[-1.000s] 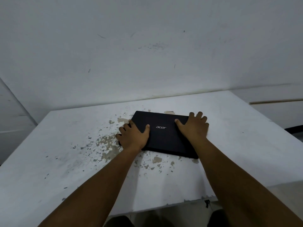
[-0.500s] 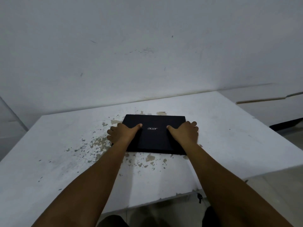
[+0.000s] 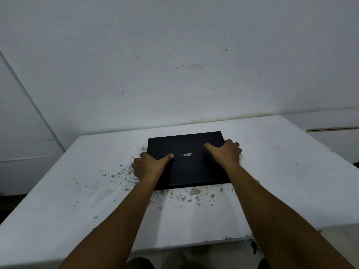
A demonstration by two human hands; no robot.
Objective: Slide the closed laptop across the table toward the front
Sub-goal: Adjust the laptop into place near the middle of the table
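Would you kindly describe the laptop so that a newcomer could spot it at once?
Start at the white painted table with flaking patches, set against the pale wall. Toward its far middle lies a closed, flat black laptop, gripped at its sides by the left hand and right hand. Its lid bears a silver "acer" logo.

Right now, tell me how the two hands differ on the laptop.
The left hand grips the laptop's left edge, nearer the person; the right hand grips the right edge, farther back. The left thumb ends beside the logo; the right thumb points above it. Both lay thumbs on the lid, fingers curled over the edges.
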